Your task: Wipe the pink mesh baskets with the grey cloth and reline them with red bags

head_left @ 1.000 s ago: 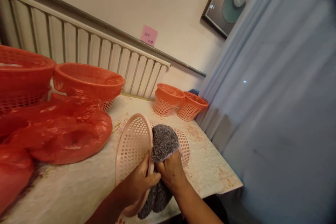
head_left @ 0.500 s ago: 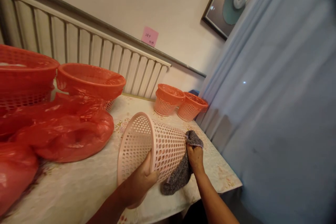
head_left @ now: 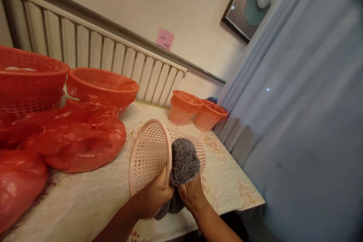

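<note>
A pale pink perforated plastic wastebasket (head_left: 150, 151) lies tipped on its side above the table, its open mouth facing left. My left hand (head_left: 153, 196) grips its rim, thumb outside and fingers reaching within. Bunched in my right hand (head_left: 193, 193) is a dark grey cloth (head_left: 185, 162), pressed against the outer wall of the wastebasket close to the rim. The cloth covers part of that wall, and a fold of it hangs below, between my two hands.
Red-lined baskets (head_left: 102, 85) and a heap of red plastic bags (head_left: 82, 140) occupy the left side. Two smaller lined baskets (head_left: 184, 107) stand at the back by the blue curtain (head_left: 297, 121). A radiator (head_left: 96, 47) runs along the wall behind the flowered tablecloth (head_left: 232, 181).
My right hand has slid the cloth leftward along the wastebasket, from its base end to near the rim. My left hand keeps its hold on the rim.
</note>
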A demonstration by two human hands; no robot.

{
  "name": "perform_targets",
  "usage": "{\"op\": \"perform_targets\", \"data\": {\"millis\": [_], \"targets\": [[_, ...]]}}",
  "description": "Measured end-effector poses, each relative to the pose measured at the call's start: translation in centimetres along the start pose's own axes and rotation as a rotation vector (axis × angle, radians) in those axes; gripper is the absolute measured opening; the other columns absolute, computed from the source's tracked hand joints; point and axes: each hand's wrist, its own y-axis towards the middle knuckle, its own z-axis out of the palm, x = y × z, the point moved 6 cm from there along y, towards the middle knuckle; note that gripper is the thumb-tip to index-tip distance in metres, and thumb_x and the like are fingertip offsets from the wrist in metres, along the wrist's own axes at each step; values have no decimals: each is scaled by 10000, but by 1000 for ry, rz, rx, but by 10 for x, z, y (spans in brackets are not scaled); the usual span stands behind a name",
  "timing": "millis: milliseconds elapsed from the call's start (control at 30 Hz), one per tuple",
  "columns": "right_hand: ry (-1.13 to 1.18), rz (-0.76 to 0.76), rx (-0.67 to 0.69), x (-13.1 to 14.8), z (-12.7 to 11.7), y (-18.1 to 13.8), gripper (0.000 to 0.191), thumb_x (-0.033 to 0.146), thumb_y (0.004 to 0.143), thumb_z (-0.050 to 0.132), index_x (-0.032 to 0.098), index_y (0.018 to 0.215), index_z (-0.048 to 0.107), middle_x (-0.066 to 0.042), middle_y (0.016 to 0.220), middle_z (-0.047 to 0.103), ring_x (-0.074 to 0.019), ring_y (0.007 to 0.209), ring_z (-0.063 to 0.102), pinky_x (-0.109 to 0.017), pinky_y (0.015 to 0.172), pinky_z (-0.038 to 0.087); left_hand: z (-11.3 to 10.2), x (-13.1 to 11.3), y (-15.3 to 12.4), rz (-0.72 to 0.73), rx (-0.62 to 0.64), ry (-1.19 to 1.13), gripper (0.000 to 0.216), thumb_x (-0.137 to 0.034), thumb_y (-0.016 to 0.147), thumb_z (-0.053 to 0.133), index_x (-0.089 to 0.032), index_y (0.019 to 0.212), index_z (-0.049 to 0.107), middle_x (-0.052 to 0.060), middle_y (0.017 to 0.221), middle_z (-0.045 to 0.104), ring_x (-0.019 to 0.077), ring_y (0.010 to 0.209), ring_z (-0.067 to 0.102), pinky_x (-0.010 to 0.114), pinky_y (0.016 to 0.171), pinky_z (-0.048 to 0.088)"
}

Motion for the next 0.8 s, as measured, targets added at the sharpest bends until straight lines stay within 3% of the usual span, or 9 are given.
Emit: {"op": "perform_targets", "data": {"millis": [100, 267, 400, 500, 667, 800], "targets": [[73, -60, 75, 14, -4, 45, 310, 193, 814, 413, 190, 963, 684, -79, 953, 701, -222, 959, 616, -378, 938, 461, -4, -1, -2, 30, 16, 59, 806, -46, 761, 515, -260, 1492, 253, 39, 1465, 442, 260, 1447, 189, 468, 1196, 27], [157, 116, 67, 9, -5, 98, 184, 180, 788, 458, 172, 790, 641, -46, 842, 698, -183, 787, 604, -299, 776, 486, -7, 4, -6, -33, 45, 114, 774, -72, 776, 532, -250, 1484, 275, 56, 1480, 423, 300, 1415, 266, 495, 1183, 111], [143, 101, 36, 13, -2, 90, 212, 158, 769, 470, 185, 848, 664, -54, 903, 712, -199, 858, 619, -310, 830, 473, -3, -1, -2, -49, 69, 5, 765, -143, 795, 564, -233, 1488, 253, 67, 1488, 416, 289, 1410, 283, 475, 1184, 143], [111, 95, 21, 18, -6, 68, 254, 148, 752, 473, 185, 893, 680, -70, 935, 715, -213, 890, 628, -329, 866, 473, -3, -11, 2, 59, 21, -55, 780, -228, 824, 567, -216, 1505, 187, 69, 1547, 313, 266, 1450, 178, 427, 1199, 97], [85, -33, 75, 23, -15, 44, 302, 153, 759, 453, 197, 936, 694, -70, 969, 717, -222, 960, 629, -361, 943, 451, 1, -9, 0, 27, -29, 158, 748, -175, 848, 511, -188, 1509, 162, 75, 1576, 247, 248, 1464, 122, 418, 1203, 60], [74, 5, 79, -13, -18, 45, 351, 167, 780, 461, 216, 1048, 683, -59, 993, 715, -220, 1040, 607, -368, 973, 432, 4, -10, -7, -28, -84, 200, 670, -163, 877, 443, -193, 1501, 199, 71, 1566, 276, 254, 1448, 193, 434, 1202, 86]]}}
